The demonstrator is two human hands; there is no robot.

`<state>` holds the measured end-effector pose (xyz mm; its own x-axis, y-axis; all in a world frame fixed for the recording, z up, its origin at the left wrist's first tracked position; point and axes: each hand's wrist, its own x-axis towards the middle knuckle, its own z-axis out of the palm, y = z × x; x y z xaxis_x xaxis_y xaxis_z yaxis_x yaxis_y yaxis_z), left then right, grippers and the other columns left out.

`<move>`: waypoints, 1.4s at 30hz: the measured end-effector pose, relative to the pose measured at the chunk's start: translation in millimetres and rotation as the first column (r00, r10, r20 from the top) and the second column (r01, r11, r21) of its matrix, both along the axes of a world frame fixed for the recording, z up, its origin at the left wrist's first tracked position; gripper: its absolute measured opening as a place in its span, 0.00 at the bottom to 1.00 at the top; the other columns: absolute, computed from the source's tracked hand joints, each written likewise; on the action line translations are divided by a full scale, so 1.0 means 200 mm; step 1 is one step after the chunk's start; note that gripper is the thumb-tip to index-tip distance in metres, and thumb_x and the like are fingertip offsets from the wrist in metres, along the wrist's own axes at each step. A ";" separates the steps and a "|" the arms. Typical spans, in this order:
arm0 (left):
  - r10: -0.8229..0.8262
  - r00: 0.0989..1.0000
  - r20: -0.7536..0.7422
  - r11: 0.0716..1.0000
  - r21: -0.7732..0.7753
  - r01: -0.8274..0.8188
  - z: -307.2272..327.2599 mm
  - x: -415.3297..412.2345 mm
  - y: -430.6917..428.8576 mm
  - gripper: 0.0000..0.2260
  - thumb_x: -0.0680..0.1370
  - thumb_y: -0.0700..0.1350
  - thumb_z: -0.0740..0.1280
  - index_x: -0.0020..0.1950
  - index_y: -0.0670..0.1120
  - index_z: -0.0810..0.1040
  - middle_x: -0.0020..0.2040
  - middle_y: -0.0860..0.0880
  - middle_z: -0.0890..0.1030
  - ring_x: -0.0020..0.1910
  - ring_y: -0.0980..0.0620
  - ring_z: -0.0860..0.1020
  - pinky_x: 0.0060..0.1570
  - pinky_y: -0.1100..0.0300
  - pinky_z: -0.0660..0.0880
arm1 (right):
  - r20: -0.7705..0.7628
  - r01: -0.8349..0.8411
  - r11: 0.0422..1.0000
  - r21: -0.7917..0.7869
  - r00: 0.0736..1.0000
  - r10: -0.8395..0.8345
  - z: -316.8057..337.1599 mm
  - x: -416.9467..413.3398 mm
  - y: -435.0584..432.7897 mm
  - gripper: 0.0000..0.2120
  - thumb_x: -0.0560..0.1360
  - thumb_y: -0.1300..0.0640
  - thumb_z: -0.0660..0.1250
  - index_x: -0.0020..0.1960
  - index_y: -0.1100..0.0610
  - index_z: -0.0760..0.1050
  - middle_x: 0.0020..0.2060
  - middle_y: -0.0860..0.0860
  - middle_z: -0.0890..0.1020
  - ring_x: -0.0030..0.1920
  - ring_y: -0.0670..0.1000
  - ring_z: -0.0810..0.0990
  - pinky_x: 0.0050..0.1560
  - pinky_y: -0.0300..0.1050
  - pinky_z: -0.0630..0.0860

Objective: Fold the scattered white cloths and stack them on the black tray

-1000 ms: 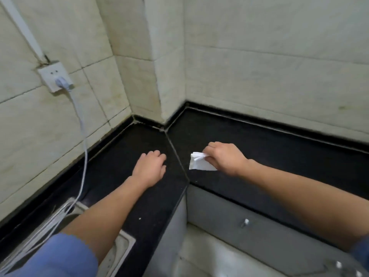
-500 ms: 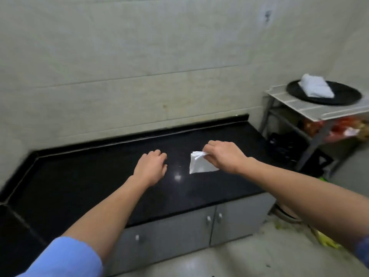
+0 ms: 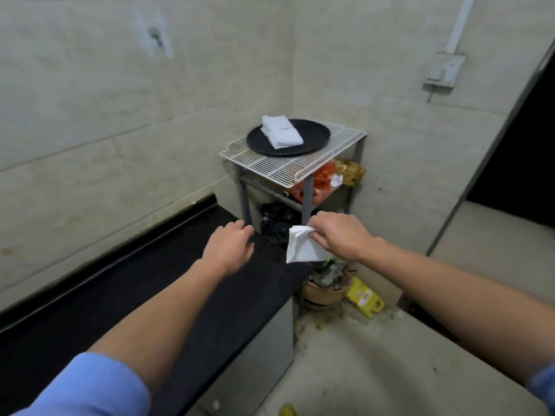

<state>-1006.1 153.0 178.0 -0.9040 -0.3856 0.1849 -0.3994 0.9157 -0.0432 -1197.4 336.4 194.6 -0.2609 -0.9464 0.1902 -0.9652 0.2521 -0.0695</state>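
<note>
My right hand (image 3: pixel 341 235) pinches a folded white cloth (image 3: pixel 301 249) by its top edge, and the cloth hangs over the right end of the black counter (image 3: pixel 180 295). Beside it my left hand (image 3: pixel 229 247) hovers empty, palm down, fingers loosely bent. Farther back, a round black tray (image 3: pixel 312 133) sits on a white wire rack (image 3: pixel 288 166). A stack of folded white cloths (image 3: pixel 280 132) lies on the tray's left half.
The rack stands in the corner on grey legs, with orange bags (image 3: pixel 322 181) on a lower shelf and a black bag (image 3: pixel 276 220) beneath. A brown pot (image 3: pixel 326 288) and a yellow bottle (image 3: pixel 363 297) lie on the dirty floor. A dark doorway (image 3: pixel 522 139) opens at the right.
My view has swung right along the counter, from the left corner to the rack with the tray. Both hands keep their pose, the right still holding the cloth.
</note>
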 end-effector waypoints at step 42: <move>0.509 0.857 -0.075 0.835 0.286 -0.471 -0.02 -1.96 -1.11 0.10 0.77 0.47 0.63 0.57 0.48 0.75 0.53 0.49 0.75 0.52 0.48 0.73 0.49 0.54 0.73 | 0.413 -0.476 0.877 0.069 0.814 0.409 0.31 -2.16 -2.11 0.04 0.77 0.52 0.65 0.50 0.49 0.77 0.49 0.48 0.79 0.49 0.51 0.76 0.45 0.45 0.70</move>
